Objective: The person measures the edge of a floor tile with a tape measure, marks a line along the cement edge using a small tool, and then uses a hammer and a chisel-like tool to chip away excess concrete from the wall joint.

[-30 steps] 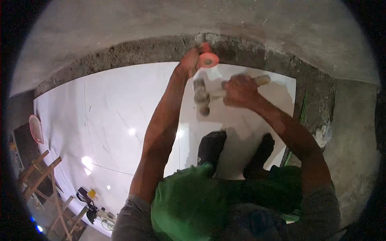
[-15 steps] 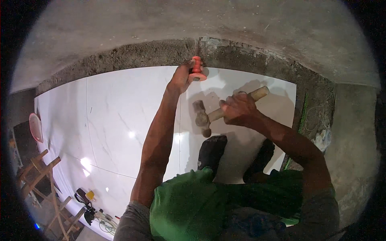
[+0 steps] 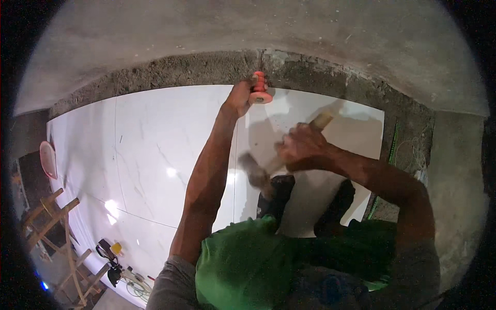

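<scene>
My left hand (image 3: 239, 99) reaches to the foot of the wall, its fingers wrapped round the orange ribbed grip of a chisel (image 3: 260, 87). The round guard of the chisel faces me, with a metal striking end in its middle; its blade is out of sight. My right hand (image 3: 304, 147) grips the wooden handle of a hammer (image 3: 254, 173). The hammer's metal head is blurred by motion and hangs to the lower left of that hand, apart from the chisel. White marbled tiles (image 3: 150, 139) lie under both hands.
A rough strip of bare mortar (image 3: 170, 71) runs between the tiles and the grey wall (image 3: 232, 26). A green rope (image 3: 393, 142) lies along the right side. At left are a pink basin (image 3: 47, 159), a wooden frame (image 3: 64, 227) and a dark tool with cables (image 3: 114, 271). My dark-covered feet (image 3: 276, 199) are below the hammer.
The hammer has swung down and toward me, its head lower and farther left. My left hand keeps the chisel at the tile edge; the view has shifted slightly.
</scene>
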Available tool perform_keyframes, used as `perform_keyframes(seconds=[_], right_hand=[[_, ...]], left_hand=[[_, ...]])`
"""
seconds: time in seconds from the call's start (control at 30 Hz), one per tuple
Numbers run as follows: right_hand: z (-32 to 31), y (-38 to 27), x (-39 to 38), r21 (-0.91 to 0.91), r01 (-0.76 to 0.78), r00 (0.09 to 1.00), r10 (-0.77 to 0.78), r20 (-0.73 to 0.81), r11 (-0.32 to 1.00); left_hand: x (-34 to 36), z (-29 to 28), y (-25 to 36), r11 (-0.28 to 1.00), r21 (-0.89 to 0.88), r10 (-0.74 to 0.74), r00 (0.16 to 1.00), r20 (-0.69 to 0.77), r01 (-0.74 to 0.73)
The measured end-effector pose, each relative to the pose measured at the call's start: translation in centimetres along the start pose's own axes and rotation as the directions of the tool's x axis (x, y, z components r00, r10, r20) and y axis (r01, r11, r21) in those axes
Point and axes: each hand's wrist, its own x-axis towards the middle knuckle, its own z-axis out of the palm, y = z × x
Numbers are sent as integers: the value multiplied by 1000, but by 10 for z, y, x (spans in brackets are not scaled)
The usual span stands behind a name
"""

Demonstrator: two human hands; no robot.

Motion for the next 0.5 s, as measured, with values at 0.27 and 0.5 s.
perform_keyframes(seconds=[0.27, 0.5], right_hand=[[2, 42, 19, 25, -296, 955, 295, 13, 955], [9, 37, 17, -99, 269, 961, -259, 101, 958]], left_hand=[[10, -5, 2, 998, -57, -39, 998, 49, 42], [13, 3, 7, 998, -6, -58, 998, 2, 58]])
